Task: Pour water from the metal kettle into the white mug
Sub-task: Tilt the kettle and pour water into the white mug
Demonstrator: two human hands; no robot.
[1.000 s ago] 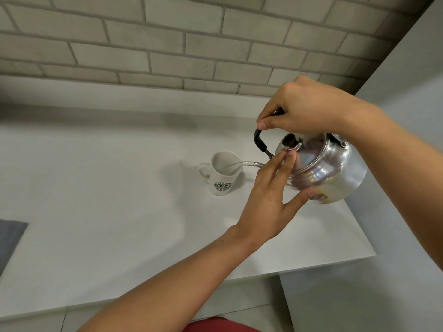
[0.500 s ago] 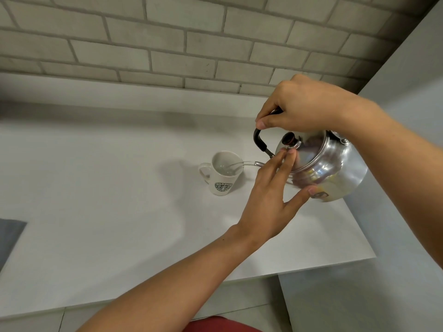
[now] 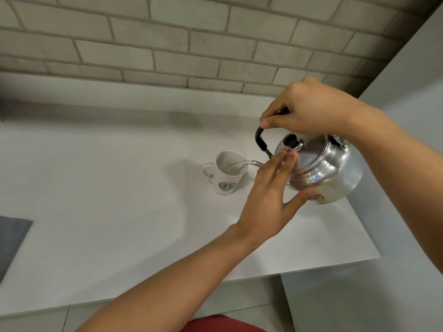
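A shiny metal kettle [image 3: 323,171] hangs tilted to the left above the white counter [image 3: 107,212], its thin spout over the rim of a white mug [image 3: 226,174] with a green logo. A stream of water runs from the spout into the mug, which holds some water. My right hand [image 3: 309,109] is closed on the kettle's black handle from above. My left hand [image 3: 271,195] rests flat against the kettle, its fingertips on the lid below the dark knob and its thumb on the body.
A brick wall runs behind the counter. A grey wall panel [image 3: 407,116] stands close to the right of the kettle. The counter's front edge is near me, and a grey cloth [image 3: 12,238] lies at its left edge.
Almost nothing has moved: the kettle stays tilted and keeps pouring, and the water level in the mug has risen slightly.
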